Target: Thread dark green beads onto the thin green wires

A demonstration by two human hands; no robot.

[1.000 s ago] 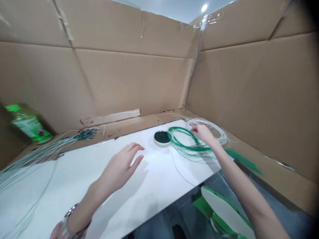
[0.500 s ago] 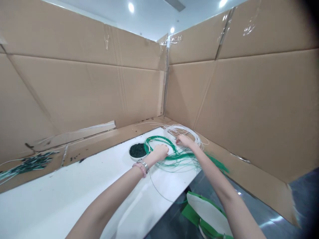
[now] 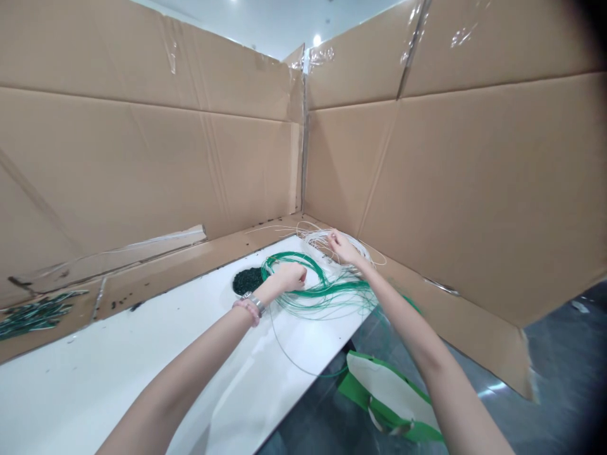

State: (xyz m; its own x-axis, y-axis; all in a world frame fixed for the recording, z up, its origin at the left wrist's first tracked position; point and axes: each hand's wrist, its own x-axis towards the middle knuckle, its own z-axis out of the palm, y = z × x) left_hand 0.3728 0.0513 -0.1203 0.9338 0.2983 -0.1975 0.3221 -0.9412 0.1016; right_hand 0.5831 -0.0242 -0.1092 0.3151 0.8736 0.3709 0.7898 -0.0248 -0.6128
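My left hand (image 3: 290, 277) is closed above the green strand coil (image 3: 296, 256), beside the bowl of dark granules (image 3: 246, 282). Whatever its curled fingers hold is hidden. Farther right, my right hand (image 3: 343, 248) is raised in a pinch in front of the white strand coil (image 3: 363, 248). I cannot make out what lies between its fingertips. Long loose green strands (image 3: 341, 289) run rightward under my right forearm. One thin strand curves down past the table's front edge.
Cardboard walls (image 3: 190, 158) meet in a corner behind the white table (image 3: 142, 354). A bundle of dark green and white pieces (image 3: 42, 313) lies at far left. Below the table edge, a green and white sheet-like item (image 3: 389, 398) is on the grey floor.
My right hand has risen and moved away from me toward the white coil, still pinched. My left hand stays closed near the green coil. The whole view has shifted slightly.
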